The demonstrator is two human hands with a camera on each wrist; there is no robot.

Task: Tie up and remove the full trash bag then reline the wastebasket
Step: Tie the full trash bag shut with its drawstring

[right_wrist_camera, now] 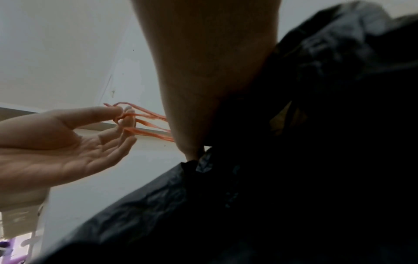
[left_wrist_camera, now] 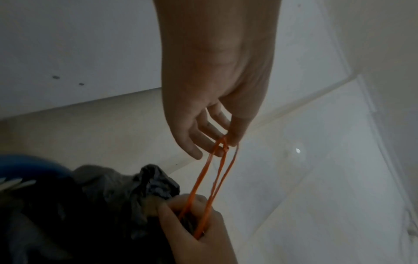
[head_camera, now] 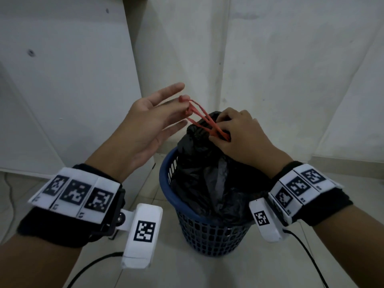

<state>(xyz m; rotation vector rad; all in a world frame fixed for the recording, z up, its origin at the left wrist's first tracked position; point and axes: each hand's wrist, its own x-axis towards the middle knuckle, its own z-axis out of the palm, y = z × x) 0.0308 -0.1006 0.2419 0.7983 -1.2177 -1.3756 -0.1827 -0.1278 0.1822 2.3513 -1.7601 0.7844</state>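
White walls meet in a corner behind a pale tiled floor [head_camera: 239,271], and a blue wastebasket [head_camera: 209,235] with mesh sides stands on this floor near the corner. Inside it sits a full black trash bag [head_camera: 207,175], and the gathered neck of the bag rises above the rim. The right hand [head_camera: 239,134] is curled around this neck and grips it together with the lower part of the red drawstring [head_camera: 199,117]. The drawstring loops run from there up and to the left, to the left hand [head_camera: 149,125]. The left hand is held with the palm up and most fingers almost straight and spread, but its thumb and one finger pinch the far end of the loops. The strings look stretched between the two hands. Both wrists carry black bands with white marker tags.
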